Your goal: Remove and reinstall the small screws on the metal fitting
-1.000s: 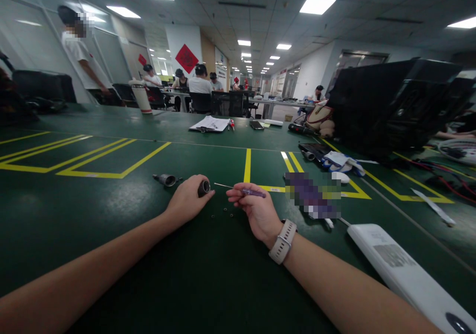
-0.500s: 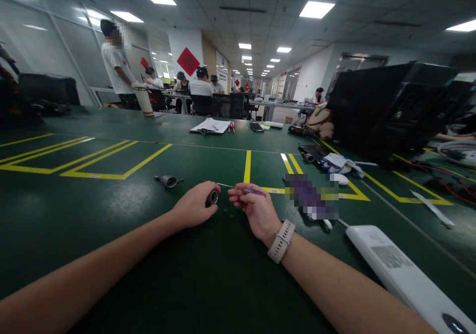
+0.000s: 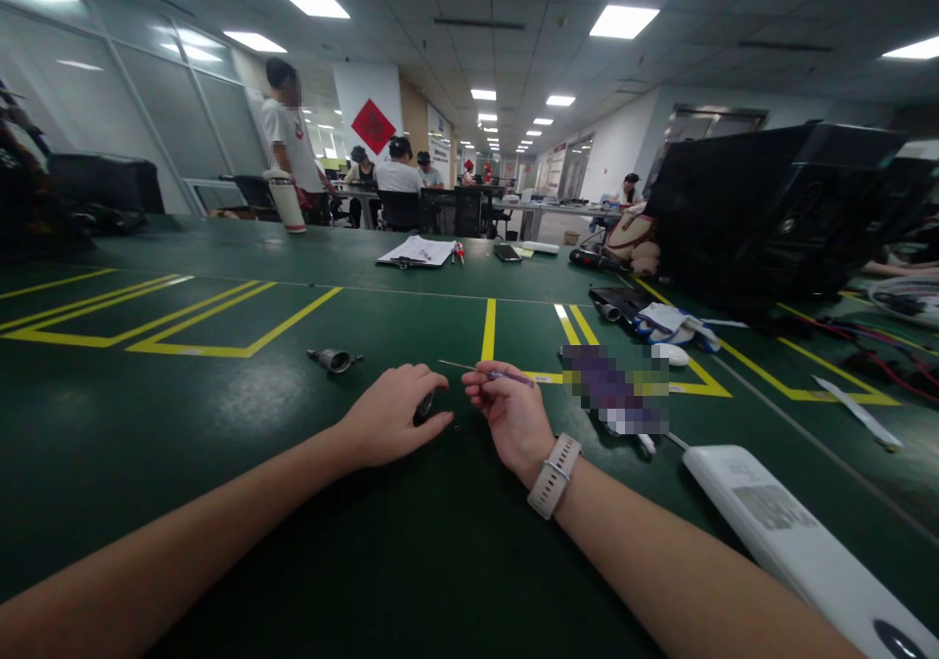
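My left hand (image 3: 396, 410) is curled over a dark, hollow cylindrical part (image 3: 424, 408), which shows only partly in the palm. Its thumb and forefinger are spread apart, pointing right, and the other fingers are hidden behind. In my right hand (image 3: 510, 410) a slim screwdriver (image 3: 506, 376) with a purplish handle lies between thumb and fingers, its thin shaft pointing left above my left fingertips. A tiny ring-like part (image 3: 456, 428) lies on the green table between the hands. Left of my left hand rests a metal cylindrical part (image 3: 335, 360) with a flared open end.
A power strip (image 3: 784, 532) lies at right, near a blurred purple item (image 3: 612, 390). Beyond are a glove (image 3: 671, 325), a white mouse (image 3: 669, 354), a clipboard (image 3: 416, 250), a phone (image 3: 507, 252) and a tumbler (image 3: 285, 201). Black equipment (image 3: 763, 219) stands at right; people occupy the background.
My left thumb and forefinger have spread off the cylindrical part, which has turned and shows less. One tiny part on the table is now out of sight. A background person has moved right.
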A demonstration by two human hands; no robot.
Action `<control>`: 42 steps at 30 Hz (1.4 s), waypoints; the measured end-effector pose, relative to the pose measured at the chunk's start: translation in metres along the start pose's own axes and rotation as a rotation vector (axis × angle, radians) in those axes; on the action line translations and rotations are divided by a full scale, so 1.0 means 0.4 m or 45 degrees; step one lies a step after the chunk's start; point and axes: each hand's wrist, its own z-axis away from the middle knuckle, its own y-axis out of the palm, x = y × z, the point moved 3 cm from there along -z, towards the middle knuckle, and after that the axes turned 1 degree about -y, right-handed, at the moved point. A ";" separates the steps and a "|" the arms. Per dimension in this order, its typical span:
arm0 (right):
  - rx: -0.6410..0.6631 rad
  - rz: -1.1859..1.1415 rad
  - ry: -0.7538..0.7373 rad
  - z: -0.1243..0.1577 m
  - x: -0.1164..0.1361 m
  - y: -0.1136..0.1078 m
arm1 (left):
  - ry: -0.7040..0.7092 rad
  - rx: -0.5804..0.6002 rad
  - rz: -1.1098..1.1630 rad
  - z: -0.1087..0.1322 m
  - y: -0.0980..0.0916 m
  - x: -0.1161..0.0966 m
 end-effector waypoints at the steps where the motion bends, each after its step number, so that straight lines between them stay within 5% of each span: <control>1: -0.012 -0.011 -0.009 -0.001 0.000 -0.001 | 0.022 -0.002 -0.041 0.000 0.001 -0.009; 24: -0.004 0.015 -0.009 -0.003 -0.003 -0.003 | 0.154 0.084 -0.276 -0.003 0.010 -0.010; 30: 0.024 0.039 -0.007 -0.002 -0.003 -0.004 | 0.184 0.087 -0.283 0.037 -0.002 0.048; 42: 0.068 0.065 -0.003 -0.004 -0.008 -0.009 | -0.243 0.026 -0.262 0.195 -0.075 0.217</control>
